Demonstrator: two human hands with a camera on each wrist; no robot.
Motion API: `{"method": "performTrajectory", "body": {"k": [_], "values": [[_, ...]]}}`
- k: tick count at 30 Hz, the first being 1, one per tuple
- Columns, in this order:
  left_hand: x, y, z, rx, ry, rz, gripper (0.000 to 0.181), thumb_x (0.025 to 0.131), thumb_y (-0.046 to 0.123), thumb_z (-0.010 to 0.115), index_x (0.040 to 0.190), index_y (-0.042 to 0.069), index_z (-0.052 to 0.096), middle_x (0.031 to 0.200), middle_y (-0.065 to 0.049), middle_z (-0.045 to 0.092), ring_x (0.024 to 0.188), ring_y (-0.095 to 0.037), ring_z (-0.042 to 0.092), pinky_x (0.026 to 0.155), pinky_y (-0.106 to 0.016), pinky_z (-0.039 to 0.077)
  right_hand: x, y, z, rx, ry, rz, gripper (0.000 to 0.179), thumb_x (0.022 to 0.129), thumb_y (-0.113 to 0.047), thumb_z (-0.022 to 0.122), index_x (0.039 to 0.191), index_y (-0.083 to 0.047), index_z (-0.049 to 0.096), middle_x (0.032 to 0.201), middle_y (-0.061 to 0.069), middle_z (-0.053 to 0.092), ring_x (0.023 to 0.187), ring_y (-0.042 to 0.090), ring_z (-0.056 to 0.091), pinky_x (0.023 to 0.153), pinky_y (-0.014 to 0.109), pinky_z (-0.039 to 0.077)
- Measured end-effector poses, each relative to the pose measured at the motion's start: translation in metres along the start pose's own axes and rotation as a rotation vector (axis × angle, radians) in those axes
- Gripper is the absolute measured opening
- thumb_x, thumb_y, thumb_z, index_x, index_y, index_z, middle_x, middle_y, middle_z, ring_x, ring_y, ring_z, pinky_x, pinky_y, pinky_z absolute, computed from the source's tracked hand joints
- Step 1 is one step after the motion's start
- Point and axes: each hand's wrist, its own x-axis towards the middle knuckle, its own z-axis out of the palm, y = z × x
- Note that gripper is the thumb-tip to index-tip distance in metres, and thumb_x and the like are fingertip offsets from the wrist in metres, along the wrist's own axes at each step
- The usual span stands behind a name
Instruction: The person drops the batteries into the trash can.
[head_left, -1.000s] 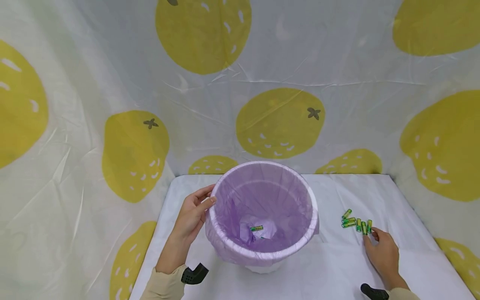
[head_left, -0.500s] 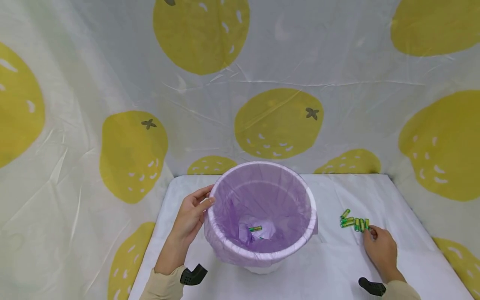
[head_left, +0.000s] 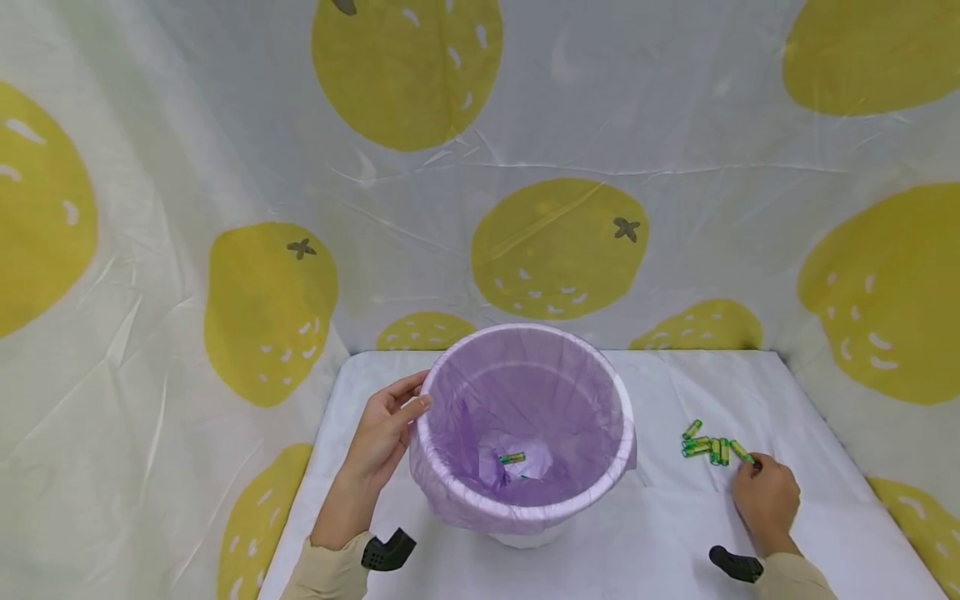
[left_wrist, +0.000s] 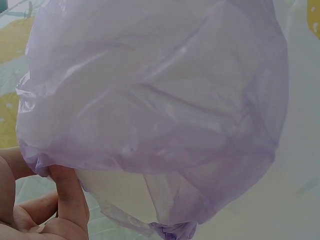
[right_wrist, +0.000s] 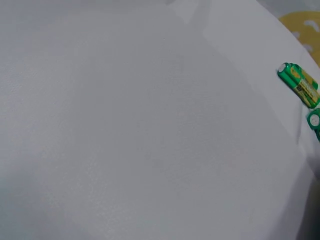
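Observation:
My left hand (head_left: pixel 384 429) grips the left rim of a white bin (head_left: pixel 522 538) lined with a thin purple bag (head_left: pixel 555 392). In the left wrist view, its fingers (left_wrist: pixel 70 192) curl under the bag's folded-over edge. A green and yellow battery (head_left: pixel 513 457) lies at the bottom of the bin. On the right, my right hand (head_left: pixel 768 497) pinches the near end of a slanted battery (head_left: pixel 741 451) between thumb and fingers. Just left of it lie several more batteries (head_left: pixel 696 446). The right wrist view shows some batteries (right_wrist: pixel 300 85) at its right edge, with the hand mostly out of sight.
A white cloth (head_left: pixel 645 550) covers the table. Behind and at both sides hangs a pale curtain (head_left: pixel 420 208) printed with large yellow fruit. A black wrist mount sits at each sleeve, the left one (head_left: pixel 388 550) close to the bin's front.
The right hand has taken hold of the rightmost battery and turned it aslant, slightly apart from the others. The left hand and the bin stay in place.

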Motion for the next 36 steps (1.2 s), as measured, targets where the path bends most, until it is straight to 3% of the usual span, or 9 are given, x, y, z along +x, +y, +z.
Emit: {"method": "performTrajectory", "body": {"k": [6, 11, 20, 26, 32, 36], "values": [[0.0, 0.0, 0.0, 0.006, -0.008, 0.002, 0.048, 0.098, -0.009, 0.058, 0.143, -0.02, 0.043, 0.111, -0.01, 0.058, 0.094, -0.016, 0.063, 0.077, -0.024, 0.057, 0.002, 0.0, -0.003, 0.046, 0.019, 0.018, 0.035, 0.105, -0.008, 0.042, 0.128, 0.016, 0.052, 0.111, 0.038, 0.059, 0.103, 0.056, 0.056, 0.085, 0.065, 0.042], [-0.001, -0.002, 0.0, 0.003, -0.005, -0.004, 0.048, 0.098, -0.01, 0.058, 0.143, -0.02, 0.043, 0.11, -0.01, 0.058, 0.093, -0.015, 0.063, 0.076, -0.023, 0.057, 0.002, -0.002, -0.008, 0.093, 0.017, 0.045, 0.036, 0.105, -0.011, 0.044, 0.13, 0.012, 0.054, 0.111, 0.031, 0.06, 0.098, 0.046, 0.057, 0.076, 0.052, 0.04], [0.0, -0.001, 0.0, 0.0, 0.01, -0.001, 0.047, 0.098, -0.01, 0.057, 0.143, -0.019, 0.044, 0.111, -0.01, 0.057, 0.093, -0.015, 0.062, 0.077, -0.023, 0.057, 0.005, -0.028, -0.018, 0.158, 0.031, -0.021, 0.035, 0.104, -0.015, 0.049, 0.13, 0.006, 0.058, 0.114, 0.024, 0.063, 0.096, 0.031, 0.053, 0.071, 0.035, 0.038], [0.001, 0.0, 0.001, 0.002, 0.017, -0.004, 0.048, 0.098, -0.01, 0.058, 0.143, -0.019, 0.045, 0.11, -0.011, 0.057, 0.094, -0.016, 0.062, 0.077, -0.024, 0.057, 0.005, -0.054, -0.027, 0.192, 0.004, -0.11, 0.033, 0.104, -0.018, 0.055, 0.128, 0.002, 0.061, 0.114, 0.02, 0.065, 0.094, 0.022, 0.054, 0.067, 0.024, 0.04], [0.001, 0.001, 0.001, 0.012, 0.005, -0.003, 0.047, 0.098, -0.01, 0.058, 0.142, -0.019, 0.045, 0.11, -0.01, 0.057, 0.094, -0.015, 0.062, 0.078, -0.024, 0.057, 0.005, -0.079, -0.039, 0.191, -0.036, -0.223, 0.034, 0.106, -0.021, 0.056, 0.129, 0.002, 0.061, 0.114, 0.02, 0.065, 0.097, 0.02, 0.053, 0.069, 0.023, 0.04], [0.0, 0.001, 0.0, 0.011, 0.003, -0.006, 0.047, 0.099, -0.01, 0.058, 0.143, -0.019, 0.044, 0.11, -0.011, 0.057, 0.094, -0.015, 0.063, 0.079, -0.024, 0.057, 0.006, -0.096, -0.047, 0.215, -0.031, -0.29, 0.032, 0.106, -0.021, 0.057, 0.128, 0.002, 0.062, 0.113, 0.019, 0.066, 0.095, 0.005, 0.05, 0.073, 0.018, 0.04]]}}
